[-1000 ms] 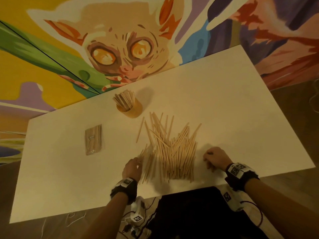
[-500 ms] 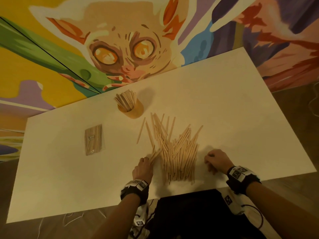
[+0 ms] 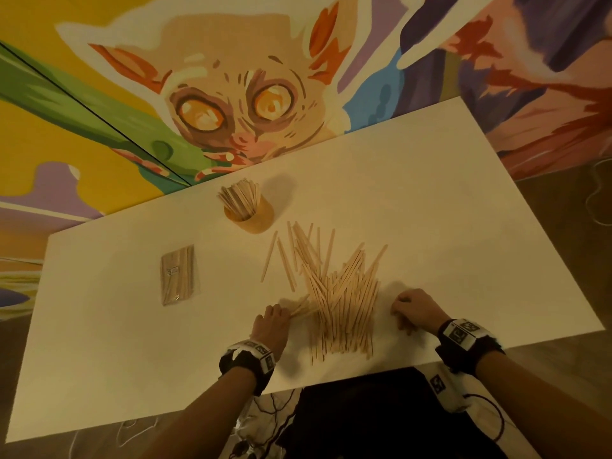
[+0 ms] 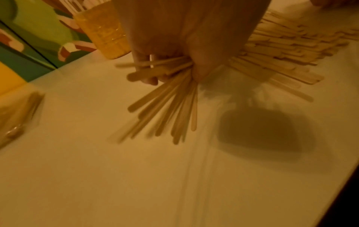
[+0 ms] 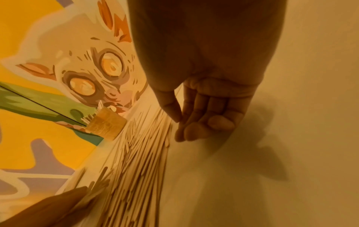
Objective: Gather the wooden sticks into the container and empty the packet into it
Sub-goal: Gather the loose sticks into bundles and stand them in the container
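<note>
A heap of loose wooden sticks (image 3: 341, 293) lies on the white table (image 3: 447, 210) near its front edge. My left hand (image 3: 271, 321) grips a bundle of sticks (image 4: 170, 98) at the heap's left side, just above the table. To the right of the heap my right hand (image 3: 414, 309) rests on the table with loosely curled fingers (image 5: 196, 121) and holds nothing. The yellow container (image 3: 251, 215) stands behind the heap, with several sticks upright in it. A clear packet of sticks (image 3: 178, 274) lies flat at the left.
The table's front edge (image 3: 331, 379) runs just behind my wrists. A painted wall (image 3: 231, 94) rises directly behind the table. Cables (image 3: 265, 412) lie on the floor below.
My left hand has slid right along the heap's left side and gathered sticks into its grip. The right hand has stayed beside the heap.
</note>
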{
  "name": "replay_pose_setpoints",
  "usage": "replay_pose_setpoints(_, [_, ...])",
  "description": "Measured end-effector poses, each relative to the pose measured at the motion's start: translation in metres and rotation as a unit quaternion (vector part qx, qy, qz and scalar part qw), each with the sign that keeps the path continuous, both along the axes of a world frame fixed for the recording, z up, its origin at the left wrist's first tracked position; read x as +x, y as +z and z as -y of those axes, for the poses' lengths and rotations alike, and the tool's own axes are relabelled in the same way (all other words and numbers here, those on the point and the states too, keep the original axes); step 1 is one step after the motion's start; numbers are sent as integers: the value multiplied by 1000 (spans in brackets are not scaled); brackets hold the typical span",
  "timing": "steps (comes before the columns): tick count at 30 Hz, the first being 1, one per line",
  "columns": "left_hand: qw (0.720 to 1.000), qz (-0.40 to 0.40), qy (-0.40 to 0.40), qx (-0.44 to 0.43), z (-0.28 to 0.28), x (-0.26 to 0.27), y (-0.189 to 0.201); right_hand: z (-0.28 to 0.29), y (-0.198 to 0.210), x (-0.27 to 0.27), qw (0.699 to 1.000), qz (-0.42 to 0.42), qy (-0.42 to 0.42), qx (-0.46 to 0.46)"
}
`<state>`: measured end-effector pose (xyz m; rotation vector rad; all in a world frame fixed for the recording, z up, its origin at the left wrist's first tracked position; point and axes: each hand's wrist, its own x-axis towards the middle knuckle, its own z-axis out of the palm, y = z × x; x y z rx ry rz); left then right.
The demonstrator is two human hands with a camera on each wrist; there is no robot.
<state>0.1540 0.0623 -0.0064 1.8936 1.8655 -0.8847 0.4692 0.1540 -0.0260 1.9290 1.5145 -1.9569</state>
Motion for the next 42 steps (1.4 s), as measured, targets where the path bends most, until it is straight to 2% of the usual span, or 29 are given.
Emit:
replay_pose_setpoints(3, [997, 57, 40, 14, 4, -6, 0, -2, 1, 1, 1000, -7, -1, 5])
replay_pose_setpoints(5, [986, 113, 121, 21, 5, -9, 5, -5, 4, 0, 1000, -17, -2, 13])
replay_pose_setpoints(8, [951, 202, 232, 35, 6, -10, 17, -9, 13, -7, 999, -40, 4, 32])
replay_pose_setpoints(11, [904, 296, 304, 57, 6, -5, 23, -15, 25, -22, 996, -75, 8, 47])
replay_pose_setpoints(16, [864, 388, 315, 64, -4, 25, 37, -24, 46, -58, 992, -117, 1, 53])
replay_pose_setpoints(19, [847, 432, 306, 43, -11, 48, 50, -26, 60, -76, 990, -136, -28, 0])
replay_pose_setpoints(21, [846, 446, 290, 36, -13, 60, 55, -26, 67, -82, 986, -153, -33, -53])
replay_pose_setpoints(24, [854, 452, 256, 31, -13, 69, 55, -24, 71, -84, 982, -172, 15, -76])
replay_pose_setpoints(27, [868, 431, 247, 27, -15, 71, 54, -19, 70, -85, 983, -166, 60, -45])
replay_pose_setpoints(33, [876, 391, 282, 29, -18, 74, 57, -16, 70, -86, 973, -177, 147, 30])
replay_pose_setpoints(39, [901, 356, 242, 41, -27, 85, 62, -14, 76, -86, 974, -185, 120, 59])
replay_pose_setpoints(42, [902, 345, 256, 40, -32, 88, 62, -15, 81, -84, 965, -205, 156, 38])
